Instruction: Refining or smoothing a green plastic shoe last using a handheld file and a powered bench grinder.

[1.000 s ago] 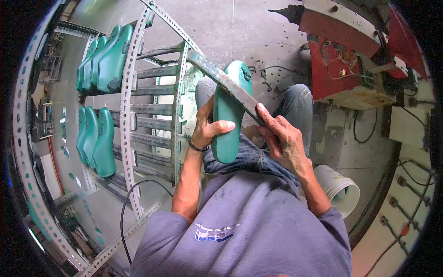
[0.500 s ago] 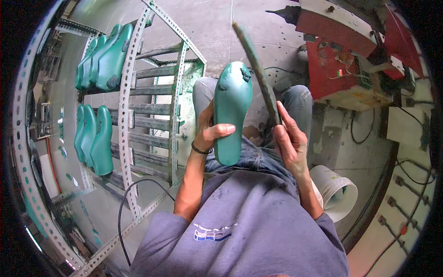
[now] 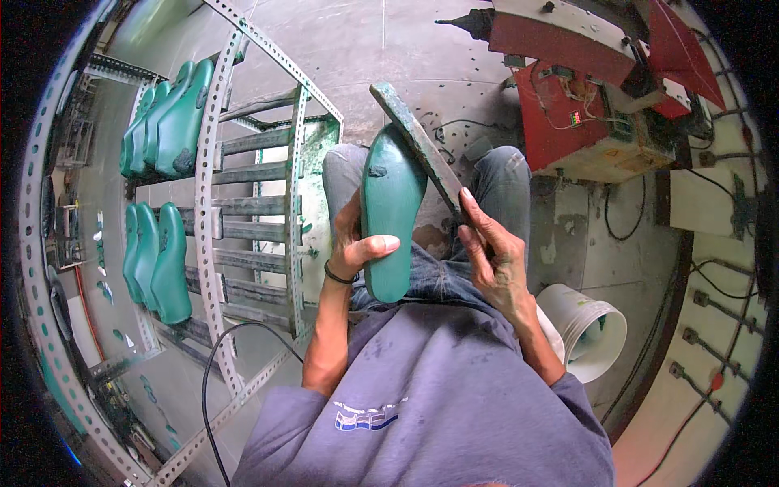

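A green shoe last is held sole up over my lap by my left hand, thumb across the sole and fingers under the near side. The last has a dark rough patch by its toe. In my right hand is a long flat bar, worn and stained green, gripped near its lower end. It slants up to the left and lies across the right edge of the last's toe, hiding that edge; whether it presses there I cannot tell.
A perforated metal rack on the left carries several more green lasts. A red machine stands at the far right. A white bucket with green matter inside lies tipped by my right arm. A black cable loops at lower left.
The bar has swung down and left, from apart at the right onto the last's toe edge. The last has turned slightly, and the whole view has shifted a little.
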Motion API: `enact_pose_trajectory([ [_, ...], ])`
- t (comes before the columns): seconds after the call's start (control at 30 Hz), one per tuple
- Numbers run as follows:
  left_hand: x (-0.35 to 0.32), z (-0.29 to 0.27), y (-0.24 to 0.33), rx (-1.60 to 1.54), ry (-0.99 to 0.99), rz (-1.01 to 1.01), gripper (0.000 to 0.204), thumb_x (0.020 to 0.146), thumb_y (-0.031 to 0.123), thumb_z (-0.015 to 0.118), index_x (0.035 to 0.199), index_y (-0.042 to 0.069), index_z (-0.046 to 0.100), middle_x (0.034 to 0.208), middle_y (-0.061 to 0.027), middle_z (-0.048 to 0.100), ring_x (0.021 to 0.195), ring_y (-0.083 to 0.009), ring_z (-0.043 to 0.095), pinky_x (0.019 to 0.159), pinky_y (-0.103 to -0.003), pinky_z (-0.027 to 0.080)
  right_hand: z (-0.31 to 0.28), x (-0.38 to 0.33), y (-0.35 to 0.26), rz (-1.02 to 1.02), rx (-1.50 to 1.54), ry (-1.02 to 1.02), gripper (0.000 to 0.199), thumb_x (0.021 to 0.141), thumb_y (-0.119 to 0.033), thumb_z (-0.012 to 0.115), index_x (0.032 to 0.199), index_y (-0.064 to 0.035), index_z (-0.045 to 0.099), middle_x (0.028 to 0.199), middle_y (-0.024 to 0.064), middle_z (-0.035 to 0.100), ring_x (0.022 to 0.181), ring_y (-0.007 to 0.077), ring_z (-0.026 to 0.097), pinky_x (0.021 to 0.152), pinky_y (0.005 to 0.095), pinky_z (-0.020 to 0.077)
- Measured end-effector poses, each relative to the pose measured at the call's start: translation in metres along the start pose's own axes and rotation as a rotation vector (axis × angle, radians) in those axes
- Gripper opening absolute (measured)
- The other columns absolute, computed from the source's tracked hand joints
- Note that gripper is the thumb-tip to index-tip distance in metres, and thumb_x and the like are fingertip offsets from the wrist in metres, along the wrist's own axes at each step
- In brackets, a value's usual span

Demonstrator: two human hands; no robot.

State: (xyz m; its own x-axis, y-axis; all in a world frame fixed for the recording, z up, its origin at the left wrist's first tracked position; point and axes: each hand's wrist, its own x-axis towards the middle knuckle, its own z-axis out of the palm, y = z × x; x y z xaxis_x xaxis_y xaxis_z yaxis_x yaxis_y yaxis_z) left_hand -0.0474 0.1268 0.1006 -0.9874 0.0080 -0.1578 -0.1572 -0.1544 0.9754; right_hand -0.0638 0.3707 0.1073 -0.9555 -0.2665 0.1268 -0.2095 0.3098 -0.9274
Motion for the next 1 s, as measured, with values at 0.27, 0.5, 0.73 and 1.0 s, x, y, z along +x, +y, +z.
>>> enact_pose_trajectory([
  [0.27, 0.000, 0.003, 0.004, 0.022, 0.000, 0.023, 0.080, 0.066, 0.025, 0.074, 0.138, -0.003, 0.052, 0.114, -0.0119, 0.067, 0.100, -0.0217, 0.065, 0.090, -0.033, 0.051, -0.003, 0.000, -0.009, 0.001, -0.332, -0.047, 0.066, 0.086, 0.006, 0.067, 0.147, -0.0147, 0.053, 0.076, 0.0118, 0.057, 0.062, 0.0261, 0.054, 0.064, 0.0353, 0.0494],
  [0.5, -0.005, 0.000, -0.015, -0.214, -0.007, -0.049, 0.079, 0.064, 0.027, 0.073, 0.134, -0.004, 0.053, 0.111, -0.0128, 0.067, 0.097, -0.0219, 0.066, 0.086, -0.033, 0.054, -0.017, -0.005, -0.022, 0.465, 0.699, -0.173, 0.050, 0.105, -0.025, 0.054, 0.153, -0.0146, 0.044, 0.079, -0.0043, 0.054, 0.061, 0.0031, 0.043, 0.051, 0.0197, 0.0349],
  [0.73, -0.009, -0.002, -0.018, -0.160, 0.010, -0.059, 0.078, 0.064, 0.029, 0.071, 0.132, -0.004, 0.053, 0.108, -0.0120, 0.067, 0.094, -0.0214, 0.066, 0.084, -0.032, 0.054, -0.025, -0.008, -0.009, 0.329, 0.476, 0.026, 0.050, 0.107, -0.020, 0.052, 0.154, -0.0100, 0.040, 0.100, 0.0053, 0.063, 0.063, 0.0043, 0.049, 0.057, 0.0179, 0.0452],
  [1.0, -0.004, -0.003, -0.015, -0.076, -0.005, -0.090, 0.077, 0.063, 0.030, 0.072, 0.131, -0.003, 0.055, 0.109, -0.0117, 0.068, 0.096, -0.0217, 0.066, 0.086, -0.033, 0.052, -0.009, -0.007, -0.003, 0.050, 0.000, -0.007, 0.049, 0.094, -0.003, 0.066, 0.142, -0.0103, 0.057, 0.109, 0.0163, 0.071, 0.088, 0.0145, 0.066, 0.081, 0.0282, 0.0518],
])
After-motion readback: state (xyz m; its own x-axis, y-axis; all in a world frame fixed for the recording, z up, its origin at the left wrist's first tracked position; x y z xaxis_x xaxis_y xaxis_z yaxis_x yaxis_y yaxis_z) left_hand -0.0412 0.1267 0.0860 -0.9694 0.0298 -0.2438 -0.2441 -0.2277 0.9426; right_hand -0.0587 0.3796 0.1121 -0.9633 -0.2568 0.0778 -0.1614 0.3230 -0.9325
